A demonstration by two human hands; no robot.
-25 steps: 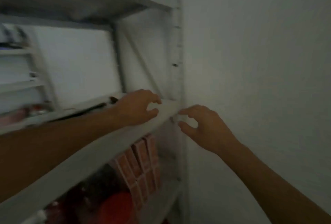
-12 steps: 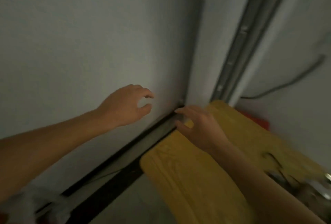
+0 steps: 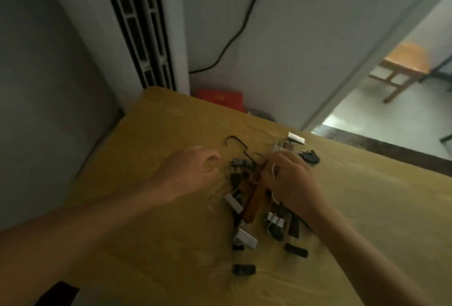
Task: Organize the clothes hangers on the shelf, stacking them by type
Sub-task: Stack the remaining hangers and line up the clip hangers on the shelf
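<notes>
A tangled pile of clothes hangers (image 3: 247, 190) lies on a yellow wooden table (image 3: 159, 139). It holds a brown wooden hanger (image 3: 254, 204), black wire hooks (image 3: 234, 140) and metal clip hangers (image 3: 247, 237). My right hand (image 3: 291, 183) rests on the pile's right side, its fingers curled down round the wooden hanger's upper part. My left hand (image 3: 193, 173) hovers just left of the pile with loosely curled fingers that hold nothing. The picture is blurred. No shelf is in view.
Loose black clips (image 3: 244, 269) lie near the table's front. A tall white air conditioner (image 3: 146, 24) stands behind the table's far corner, with a red box (image 3: 220, 96) and a black cable (image 3: 234, 36) beside it. A doorway on the right shows another wooden table (image 3: 403, 61).
My view swung from the white shelf, past the wall, down to the table. Both hands came off the shelf edge and now reach the hanger pile, the right one onto it.
</notes>
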